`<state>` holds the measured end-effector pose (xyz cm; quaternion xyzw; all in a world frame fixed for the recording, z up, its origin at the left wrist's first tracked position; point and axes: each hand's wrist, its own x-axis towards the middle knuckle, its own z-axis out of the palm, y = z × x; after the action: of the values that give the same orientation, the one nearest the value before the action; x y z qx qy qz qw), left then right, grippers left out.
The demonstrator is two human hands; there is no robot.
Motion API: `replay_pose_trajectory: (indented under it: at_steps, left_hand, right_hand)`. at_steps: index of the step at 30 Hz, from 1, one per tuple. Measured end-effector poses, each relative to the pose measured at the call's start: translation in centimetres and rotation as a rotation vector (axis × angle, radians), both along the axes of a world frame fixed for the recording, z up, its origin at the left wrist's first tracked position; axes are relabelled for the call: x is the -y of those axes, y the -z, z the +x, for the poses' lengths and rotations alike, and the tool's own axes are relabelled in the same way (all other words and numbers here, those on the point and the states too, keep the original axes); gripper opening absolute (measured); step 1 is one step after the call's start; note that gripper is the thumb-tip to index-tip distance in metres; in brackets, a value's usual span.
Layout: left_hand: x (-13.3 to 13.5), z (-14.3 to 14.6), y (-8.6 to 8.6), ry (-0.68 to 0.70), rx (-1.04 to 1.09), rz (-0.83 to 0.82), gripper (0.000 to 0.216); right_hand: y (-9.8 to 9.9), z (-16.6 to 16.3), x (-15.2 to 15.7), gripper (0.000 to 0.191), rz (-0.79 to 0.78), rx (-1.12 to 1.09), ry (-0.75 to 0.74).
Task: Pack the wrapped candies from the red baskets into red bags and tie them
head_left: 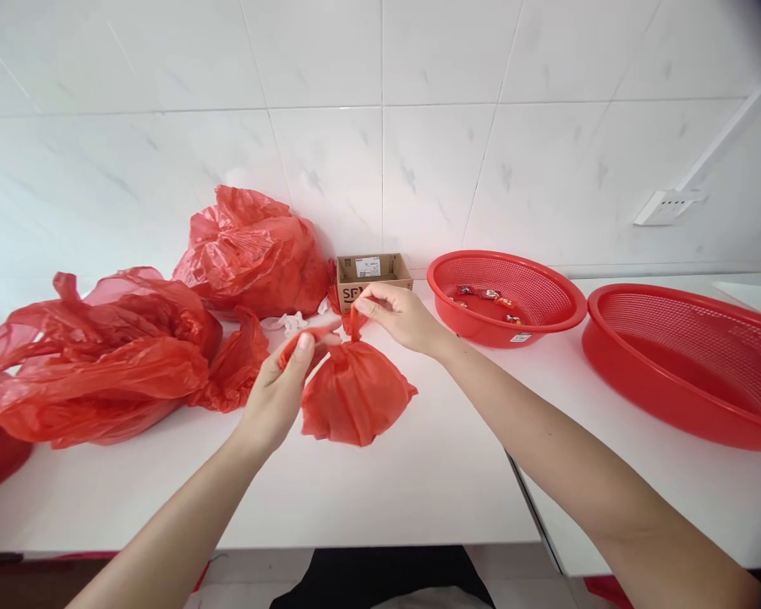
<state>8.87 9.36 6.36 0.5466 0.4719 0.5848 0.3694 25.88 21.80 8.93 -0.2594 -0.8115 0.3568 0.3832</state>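
Note:
A small filled red plastic bag rests on the white table in front of me. My left hand is closed on one of the bag's handles, pinching it between thumb and fingers at the left. My right hand is closed on the other handle just above the bag, pulling it upward. The two handles cross between my hands over the bag's gathered neck.
Larger red plastic bags lie at the left and back. A small open cardboard box stands by the tiled wall. A red mesh basket holds several wrapped sweets; an empty larger one sits far right. A wall socket is right.

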Motion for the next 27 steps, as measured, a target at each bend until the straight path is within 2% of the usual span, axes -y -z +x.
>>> replay_pose_trajectory:
  at_steps: [3,8,12,16,20,22,23,24,27]
  left_hand:
    - [-1.4,1.2,0.1,0.007,0.164,-0.021,0.035]
    - [-1.6,2.2,0.4,0.096,0.358,-0.126,0.028]
    - [-1.7,1.6,0.4,0.059,0.473,-0.231,0.024]
    - [-1.6,1.1,0.1,0.083,0.41,-0.275,0.028]
    - [-1.2,1.3,-0.3,0.228,0.136,-0.391,0.025]
    - [-1.3,1.4,-0.4,0.182,0.103,-0.372,0.035]
    - [-1.4,1.5,-0.4,0.131,0.127,-0.34,0.039]
    - [-1.5,1.5,-0.4,0.082,0.163,-0.304,0.042]
    - [-1.9,1.5,-0.1,-0.019,0.247,-0.216,0.043]
  right_hand:
    - [-0.8,-0.7,1.6,0.019,0.069,-0.074,-0.079]
    - [0.1,-0.9,2.3,0.021,-0.136,-0.148,-0.152]
    - [0.3,-0.6,2.8,0.021,-0.146,-0.197,-0.13]
    - [-0.1,-0.6,3.3,0.02,-0.151,-0.234,-0.107]
    - [-0.6,-0.8,3.4,0.021,-0.087,-0.162,-0.099]
    - [-0.6,-0.8,3.6,0.017,-0.065,-0.155,-0.082]
    - [-0.4,-0.8,3.7,0.02,-0.066,-0.16,-0.048]
    - [0.0,-0.7,4.0,0.031,-0.076,-0.163,0.003]
    - [2.2,-0.3,5.4,0.071,-0.125,-0.146,0.214]
